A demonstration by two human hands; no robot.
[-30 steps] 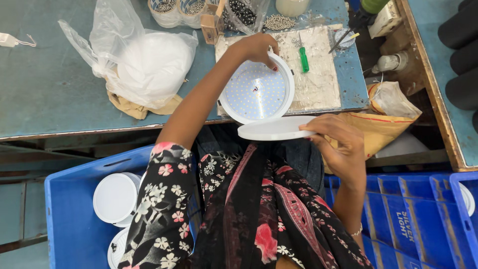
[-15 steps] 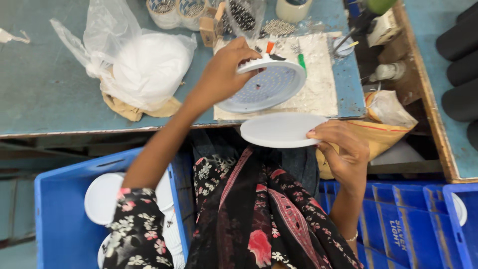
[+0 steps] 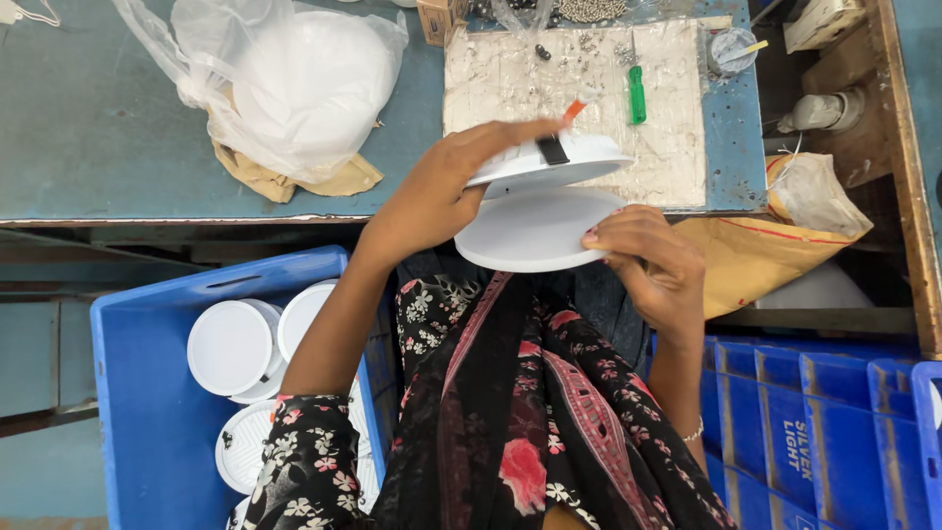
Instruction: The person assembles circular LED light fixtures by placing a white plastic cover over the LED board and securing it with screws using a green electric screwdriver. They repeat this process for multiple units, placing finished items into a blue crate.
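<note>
The fingers of the left hand (image 3: 432,196) are stretched out long and lie close together over the top of a round white lamp body (image 3: 549,162); the thumb is tucked under, so the hand grips the lamp body by its edge; the lamp body is tilted and sits just above the table's near edge; a small black clip and a bit of orange and white wire stick up from its back. The fingers of the right hand (image 3: 653,260) are bent and pinch the right rim of a flat white disc (image 3: 535,231); the disc is held just under the lamp body, very close to it, and I cannot tell if they touch. Behind them on the blue-green table (image 3: 88,128) lies a pale work mat (image 3: 579,88) with small screws and a green screwdriver (image 3: 637,94); to the left sits a clear plastic bag (image 3: 294,88) full of white parts; down low on the left a blue crate (image 3: 147,412) holds more round white lamps; a brown paper bag (image 3: 756,260) lies to the right.
</note>
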